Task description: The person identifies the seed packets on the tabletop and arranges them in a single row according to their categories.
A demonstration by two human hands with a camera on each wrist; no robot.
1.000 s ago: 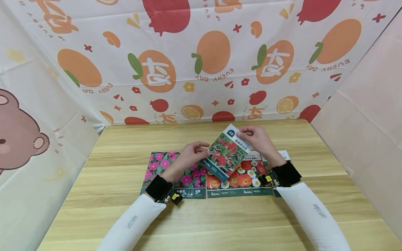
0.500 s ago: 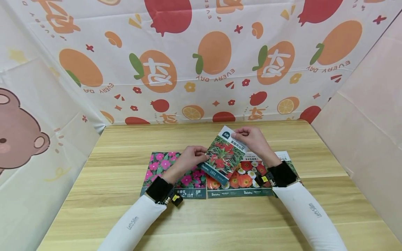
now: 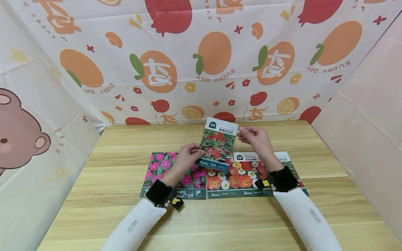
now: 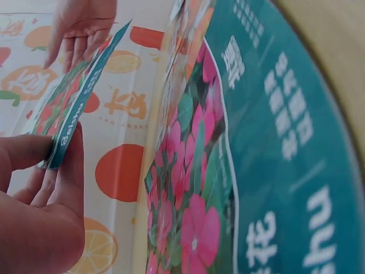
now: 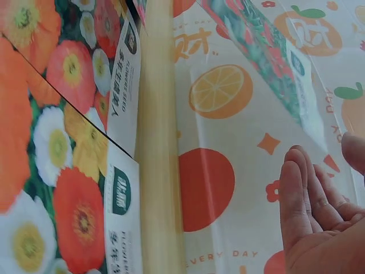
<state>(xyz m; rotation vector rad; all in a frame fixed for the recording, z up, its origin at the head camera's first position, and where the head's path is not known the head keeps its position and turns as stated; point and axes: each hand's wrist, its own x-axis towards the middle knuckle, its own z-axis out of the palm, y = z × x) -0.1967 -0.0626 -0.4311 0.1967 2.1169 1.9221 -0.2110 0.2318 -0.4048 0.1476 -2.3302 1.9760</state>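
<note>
In the head view my left hand [image 3: 186, 159] pinches a seed packet [image 3: 217, 143] with red flowers at its lower left corner, thumb in front. The packet is raised over the row on the table and stands nearly upright. The left wrist view shows thumb and fingers on the green bottom strip of the packet [image 4: 74, 105]. Just right of the packet's upper edge is my right hand [image 3: 257, 139]. In the right wrist view, the fingers of my right hand [image 5: 319, 211] are relaxed with nothing between them and the thumb, apart from the packet [image 5: 274, 63].
On the wooden table [image 3: 201, 223] lie pink-flower packets [image 3: 157, 170] at left and orange-and-white poppy packets [image 3: 248, 177] in the middle. A red-flower packet [image 3: 290, 164] lies at right, partly under my right wrist. A fruit-print cloth [image 3: 216, 87] hangs behind the table.
My right hand has let go of the red-flower packet and moved slightly right. The packet, in my left hand, has swung more upright and a little higher.
</note>
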